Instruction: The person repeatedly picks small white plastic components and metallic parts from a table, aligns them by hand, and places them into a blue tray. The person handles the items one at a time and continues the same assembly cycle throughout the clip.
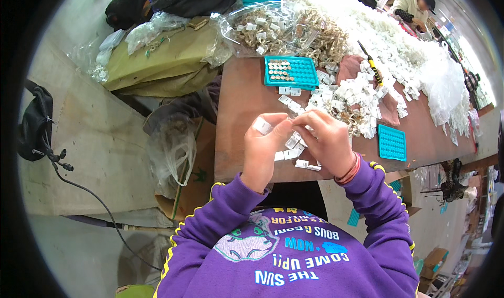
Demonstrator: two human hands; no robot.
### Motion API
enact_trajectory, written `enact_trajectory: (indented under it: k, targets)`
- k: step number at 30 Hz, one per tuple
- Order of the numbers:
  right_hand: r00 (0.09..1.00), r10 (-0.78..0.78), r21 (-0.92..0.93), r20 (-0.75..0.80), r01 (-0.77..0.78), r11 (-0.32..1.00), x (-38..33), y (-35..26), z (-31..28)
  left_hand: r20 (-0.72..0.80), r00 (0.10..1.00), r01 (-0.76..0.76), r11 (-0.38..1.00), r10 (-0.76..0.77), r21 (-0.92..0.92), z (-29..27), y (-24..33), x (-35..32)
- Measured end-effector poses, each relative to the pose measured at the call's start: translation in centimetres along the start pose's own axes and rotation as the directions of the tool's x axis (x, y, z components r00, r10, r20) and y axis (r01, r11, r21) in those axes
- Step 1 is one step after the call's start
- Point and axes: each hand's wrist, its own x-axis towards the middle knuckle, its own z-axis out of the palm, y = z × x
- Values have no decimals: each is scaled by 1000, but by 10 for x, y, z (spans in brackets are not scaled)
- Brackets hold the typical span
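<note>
My left hand [261, 150] is closed over the near edge of the table, with a small white plastic piece [263, 126] held in its curled fingers. My right hand [331, 144] meets it, and the fingertips of both pinch together at one spot. What lies between those fingertips is too small and hidden to make out. More white pieces [292, 154] lie on the tabletop below and between the hands. Just beyond them a teal tray [306, 75] has round metallic pieces in part of its pockets. A loose heap of white pieces [341, 102] spreads beside my right hand.
A second teal tray [392, 142] lies on the brown table [239, 96] at right. Yellow-and-black snips [374, 68] rest on the heap. Farther back are a clear bag [257, 33] of beige stringy pieces and a big white pile [378, 35]. Another person [412, 8] sits at the far right.
</note>
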Motion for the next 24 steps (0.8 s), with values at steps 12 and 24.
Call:
enact_trajectory:
  k: [12, 24]
  targets:
    - [765, 377, 801, 523, -592, 90, -2, 27, -6, 250, 952, 247, 929, -179, -276, -19, 16, 2]
    - [656, 324, 724, 682, -668, -171, -3, 29, 3, 138, 990, -6, 969, 41, -246, -13, 7, 5]
